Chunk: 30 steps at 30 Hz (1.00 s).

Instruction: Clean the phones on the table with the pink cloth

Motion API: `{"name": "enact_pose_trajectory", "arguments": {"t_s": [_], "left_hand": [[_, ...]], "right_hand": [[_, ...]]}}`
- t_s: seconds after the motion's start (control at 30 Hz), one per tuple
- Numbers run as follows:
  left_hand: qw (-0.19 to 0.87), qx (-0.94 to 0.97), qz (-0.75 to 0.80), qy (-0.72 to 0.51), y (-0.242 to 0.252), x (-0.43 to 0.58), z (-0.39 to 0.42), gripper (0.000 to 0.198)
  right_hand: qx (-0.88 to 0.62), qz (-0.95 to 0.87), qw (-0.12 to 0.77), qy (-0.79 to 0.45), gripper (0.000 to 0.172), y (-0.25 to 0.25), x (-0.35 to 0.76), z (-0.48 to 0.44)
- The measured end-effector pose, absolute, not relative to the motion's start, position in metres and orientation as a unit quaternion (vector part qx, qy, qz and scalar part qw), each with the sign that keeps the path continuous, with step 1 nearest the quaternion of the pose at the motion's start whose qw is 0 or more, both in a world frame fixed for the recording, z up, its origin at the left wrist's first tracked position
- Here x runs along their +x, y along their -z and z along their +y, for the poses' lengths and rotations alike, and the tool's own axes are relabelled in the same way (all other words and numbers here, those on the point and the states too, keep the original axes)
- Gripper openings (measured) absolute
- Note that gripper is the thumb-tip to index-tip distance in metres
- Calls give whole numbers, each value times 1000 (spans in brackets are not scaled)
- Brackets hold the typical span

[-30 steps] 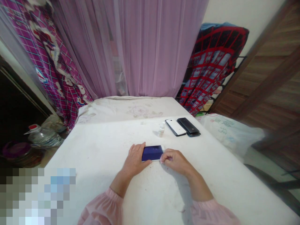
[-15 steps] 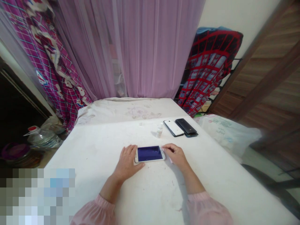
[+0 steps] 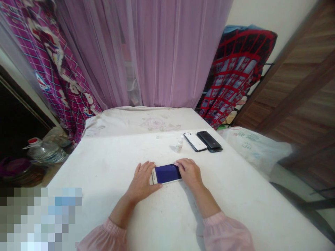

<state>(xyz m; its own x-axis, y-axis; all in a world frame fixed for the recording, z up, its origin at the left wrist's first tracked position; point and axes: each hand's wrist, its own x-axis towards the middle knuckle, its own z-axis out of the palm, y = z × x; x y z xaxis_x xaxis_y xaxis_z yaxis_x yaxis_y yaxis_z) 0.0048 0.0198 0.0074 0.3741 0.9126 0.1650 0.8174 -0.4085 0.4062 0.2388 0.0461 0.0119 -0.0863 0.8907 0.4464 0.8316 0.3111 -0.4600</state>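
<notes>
A white phone [image 3: 167, 173] lies screen up on the white-covered table [image 3: 115, 150], its screen dark blue. My left hand [image 3: 142, 183] grips the phone's left end, with the thumb at the near edge and the fingers at the far edge. Over the right end of the screen is my right hand [image 3: 190, 172], fingers pinched together on something small and pale that is mostly hidden. Beyond the phone stands a small clear bottle [image 3: 179, 145]. To its right lie a white phone with dark edges [image 3: 195, 142] and a black phone [image 3: 209, 140] resting on another one.
Purple curtains [image 3: 167, 52] hang behind the table. On the left are a large water bottle with a red cap [image 3: 45, 151] and a purple-lidded container [image 3: 15, 169]. A plastic bag [image 3: 253, 144] sits beyond the right edge, near a wooden door [image 3: 293, 80].
My right hand has moved left and inward, from the phone's right edge onto its screen. The phone is tilted slightly more, its right end farther away. The view has shifted a little.
</notes>
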Motion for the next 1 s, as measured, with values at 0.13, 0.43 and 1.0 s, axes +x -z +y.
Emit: {"name": "enact_pose_trajectory", "arguments": {"t_s": [0.13, 0.43, 1.0], "left_hand": [[136, 819, 526, -187, -7, 5, 21, 69], [125, 820, 534, -165, -11, 7, 19, 69], [121, 820, 533, -169, -9, 8, 19, 68]], "right_hand": [[-566, -765, 304, -50, 25, -19, 223, 45], [-551, -798, 234, -73, 27, -30, 203, 38], [-641, -750, 158, -31, 27, -35, 216, 38]]}}
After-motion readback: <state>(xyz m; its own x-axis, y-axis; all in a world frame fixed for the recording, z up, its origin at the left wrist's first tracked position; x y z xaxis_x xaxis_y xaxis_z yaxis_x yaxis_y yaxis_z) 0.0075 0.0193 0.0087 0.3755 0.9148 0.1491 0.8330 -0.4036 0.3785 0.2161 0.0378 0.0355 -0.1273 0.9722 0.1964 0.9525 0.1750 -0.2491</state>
